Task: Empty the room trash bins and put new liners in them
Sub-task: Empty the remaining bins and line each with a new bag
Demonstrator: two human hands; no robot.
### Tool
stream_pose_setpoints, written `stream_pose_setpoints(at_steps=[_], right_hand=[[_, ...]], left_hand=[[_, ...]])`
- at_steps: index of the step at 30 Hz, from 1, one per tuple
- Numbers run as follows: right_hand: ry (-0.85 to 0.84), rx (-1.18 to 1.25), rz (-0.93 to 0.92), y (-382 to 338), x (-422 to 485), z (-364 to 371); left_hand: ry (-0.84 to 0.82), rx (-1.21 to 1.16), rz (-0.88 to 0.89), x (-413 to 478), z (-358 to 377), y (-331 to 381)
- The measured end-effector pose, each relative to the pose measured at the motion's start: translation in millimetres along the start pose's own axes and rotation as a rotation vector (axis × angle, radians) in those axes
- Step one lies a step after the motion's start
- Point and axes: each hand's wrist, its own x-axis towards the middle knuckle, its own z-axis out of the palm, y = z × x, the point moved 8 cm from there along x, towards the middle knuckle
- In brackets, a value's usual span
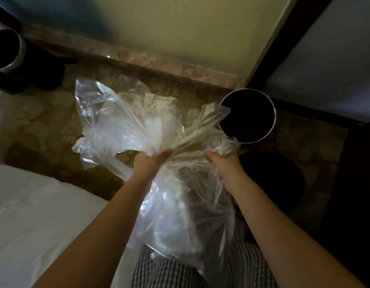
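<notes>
Seemingly gripped, the liner [121, 121] spreads beyond left hand [147, 163] and right hand [225, 165].

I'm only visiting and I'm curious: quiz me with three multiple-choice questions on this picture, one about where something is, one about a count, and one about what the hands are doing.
1. Where does the nearer bin stand?
A) on the bed
B) on the carpet, at the right
C) in the person's lap

2. How many round bins show?
A) one
B) two
C) four

3. What are the left hand and right hand doing?
A) both grip clear plastic
B) both hang empty
C) one rests on the bed

Answers:
1 B: its metal rim sits low on the floor, beyond the right hand.
2 B: a second bin shows at the top left.
3 A: the fingers of both hands curl round the bunched plastic.
</notes>
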Motion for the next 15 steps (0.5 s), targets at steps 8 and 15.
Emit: stream_pose_setpoints(at_steps=[8,15], right_hand=[[0.052,-0.027,0.113,102,126,37],[0.064,0.053,0.139,153,208,51]], left_hand=[[0.107,0.144,-0.041,152,-23,-98],[0.034,0.365,-0.03,243,-1,-159]])
